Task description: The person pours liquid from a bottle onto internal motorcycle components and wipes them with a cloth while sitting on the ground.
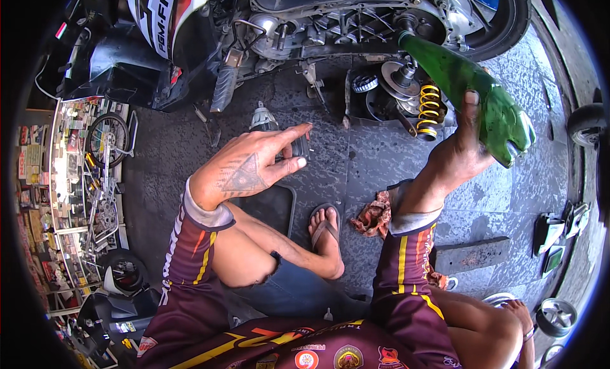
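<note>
My right hand [471, 133] grips a green bottle [492, 118], held tilted with its neck up at a round opening in the scooter's engine case [340, 32]. My left hand [260, 158], tattooed on the back, is curled around a dark tool with a metal nose [264, 121], over the paving near my foot. The tool's body is partly hidden by my fingers. Below the bottle lie a metal pulley part [397, 83] and a yellow coil spring [429, 108].
Black and red bodywork [127, 70] is at upper left, a wheel [502, 32] at upper right. Crowded shelves [44, 210] and a small bicycle [108, 140] line the left. A stained rag [375, 213], a flat bar [470, 254] and round parts [556, 318] lie to my right.
</note>
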`<state>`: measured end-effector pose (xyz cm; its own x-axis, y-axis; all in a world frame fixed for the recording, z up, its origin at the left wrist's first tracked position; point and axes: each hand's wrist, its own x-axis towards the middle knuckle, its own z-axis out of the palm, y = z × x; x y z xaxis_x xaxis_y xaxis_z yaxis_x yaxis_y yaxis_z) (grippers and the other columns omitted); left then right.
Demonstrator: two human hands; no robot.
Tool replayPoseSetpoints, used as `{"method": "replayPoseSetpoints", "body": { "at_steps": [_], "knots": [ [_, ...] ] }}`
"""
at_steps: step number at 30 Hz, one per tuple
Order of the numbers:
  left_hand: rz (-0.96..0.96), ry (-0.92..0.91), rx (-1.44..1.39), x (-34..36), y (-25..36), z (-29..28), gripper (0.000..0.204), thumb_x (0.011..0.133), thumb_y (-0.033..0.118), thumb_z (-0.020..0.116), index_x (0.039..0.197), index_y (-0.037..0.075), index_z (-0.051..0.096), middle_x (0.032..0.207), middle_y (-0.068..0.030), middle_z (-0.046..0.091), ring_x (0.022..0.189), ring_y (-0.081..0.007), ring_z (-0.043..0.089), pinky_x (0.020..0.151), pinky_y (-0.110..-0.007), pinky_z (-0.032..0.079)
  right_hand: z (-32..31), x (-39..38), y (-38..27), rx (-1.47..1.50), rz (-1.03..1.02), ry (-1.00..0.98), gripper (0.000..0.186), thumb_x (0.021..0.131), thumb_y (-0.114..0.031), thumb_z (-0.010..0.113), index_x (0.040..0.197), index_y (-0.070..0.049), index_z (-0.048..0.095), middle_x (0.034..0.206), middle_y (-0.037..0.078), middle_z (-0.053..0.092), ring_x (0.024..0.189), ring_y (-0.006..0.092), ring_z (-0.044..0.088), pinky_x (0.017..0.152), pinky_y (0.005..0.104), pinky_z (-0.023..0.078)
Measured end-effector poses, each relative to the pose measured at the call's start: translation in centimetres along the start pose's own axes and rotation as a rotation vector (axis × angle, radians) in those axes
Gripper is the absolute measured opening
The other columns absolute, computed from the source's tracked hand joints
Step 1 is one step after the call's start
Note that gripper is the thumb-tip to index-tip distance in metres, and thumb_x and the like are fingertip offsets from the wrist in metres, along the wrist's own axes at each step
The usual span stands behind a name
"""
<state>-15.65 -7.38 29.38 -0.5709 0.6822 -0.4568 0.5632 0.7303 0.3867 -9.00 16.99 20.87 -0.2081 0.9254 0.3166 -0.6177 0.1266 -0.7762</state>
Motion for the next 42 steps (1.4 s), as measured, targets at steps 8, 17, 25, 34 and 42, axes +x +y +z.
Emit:
{"method": "replayPoseSetpoints", "body": {
  "at_steps": [8, 17, 25, 34, 42],
  "knots": [
    [0.027, 0.014, -0.011, 0.2, 0.2, 0.2, 0.053, 0.092, 0.03, 0.062, 0.136, 0.004, 0.049, 0.084, -0.0151, 0.065, 0.075, -0.0322, 0.063, 0.07, -0.041, 0.049, 0.1, -0.4, -0.1, 0.015, 0.044, -0.066, 0.041, 0.08, 0.003, 0.073, 0.118, 0.006, 0.057, 0.115, 0.022, 0.065, 0.106, 0.0295, 0.064, 0.096, 0.0416, 0.052],
    [0.021, 0.007, -0.015, 0.1, 0.5, -0.1, 0.054, 0.093, 0.03, 0.062, 0.137, 0.003, 0.048, 0.085, -0.0164, 0.065, 0.075, -0.0331, 0.063, 0.07, -0.041, 0.049, -0.8, 0.7, -0.1, -0.017, -0.056, 0.018, 0.037, 0.085, -0.005, 0.07, 0.116, 0.012, 0.058, 0.114, 0.021, 0.066, 0.105, 0.0283, 0.064, 0.098, 0.0416, 0.049],
    [0.044, 0.019, -0.006, 0.2, 0.4, 0.0, 0.054, 0.093, 0.03, 0.062, 0.138, 0.004, 0.047, 0.085, -0.0158, 0.065, 0.075, -0.0327, 0.064, 0.069, -0.041, 0.049, -1.5, 1.1, -0.2, -0.097, -0.121, 0.039, 0.037, 0.085, -0.007, 0.071, 0.114, 0.011, 0.058, 0.111, 0.02, 0.066, 0.102, 0.0268, 0.065, 0.091, 0.0391, 0.053],
    [0.029, 0.008, -0.015, 0.2, 0.5, -0.1, 0.056, 0.093, 0.031, 0.061, 0.14, 0.005, 0.046, 0.085, -0.0142, 0.065, 0.075, -0.0315, 0.063, 0.069, -0.04, 0.048, -2.1, 1.5, -0.6, -0.002, -0.094, 0.072, 0.038, 0.082, -0.003, 0.074, 0.116, 0.007, 0.058, 0.114, 0.02, 0.066, 0.105, 0.0278, 0.064, 0.095, 0.04, 0.049],
    [0.024, 0.005, -0.017, 0.2, 0.2, 0.0, 0.057, 0.093, 0.032, 0.061, 0.141, 0.005, 0.045, 0.087, -0.0144, 0.065, 0.075, -0.0319, 0.063, 0.069, -0.041, 0.048, -2.5, 1.9, -0.7, -0.024, -0.128, 0.08, 0.04, 0.083, -0.005, 0.074, 0.117, 0.005, 0.055, 0.113, 0.02, 0.066, 0.105, 0.0273, 0.063, 0.096, 0.0404, 0.049]
  ]
}}
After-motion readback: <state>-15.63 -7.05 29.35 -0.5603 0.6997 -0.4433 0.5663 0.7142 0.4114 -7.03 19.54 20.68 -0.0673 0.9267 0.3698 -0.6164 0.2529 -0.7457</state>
